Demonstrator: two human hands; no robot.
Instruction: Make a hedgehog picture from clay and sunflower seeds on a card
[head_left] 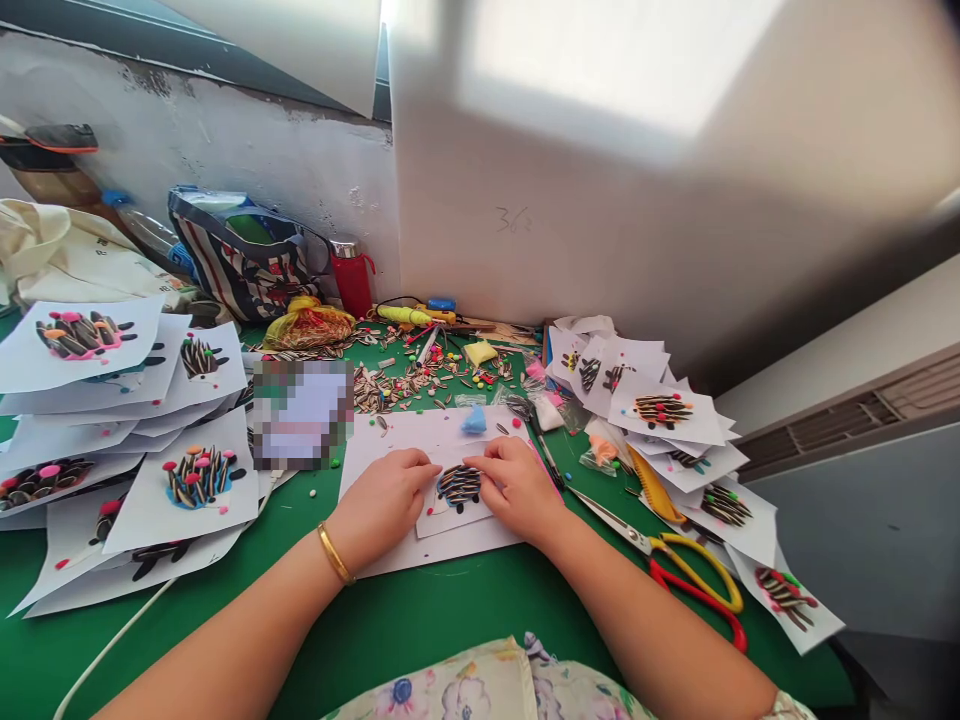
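surface: green table (390, 620) | on it: paper sheets (390, 440), scissors (645, 545), seeds (375, 390) (scattered)

Head camera looks forward and down, close over the green table (420, 610), facing the wall (600, 200).

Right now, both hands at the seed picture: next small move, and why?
Probably press the seed patch flat with the right hand while the left hand pins the small sheet. The fingertips of both hands flank the patch and neither visibly holds a loose seed. The patch also seems to lack the coloured dots seen on the stacked pictures, so it looks unfinished.
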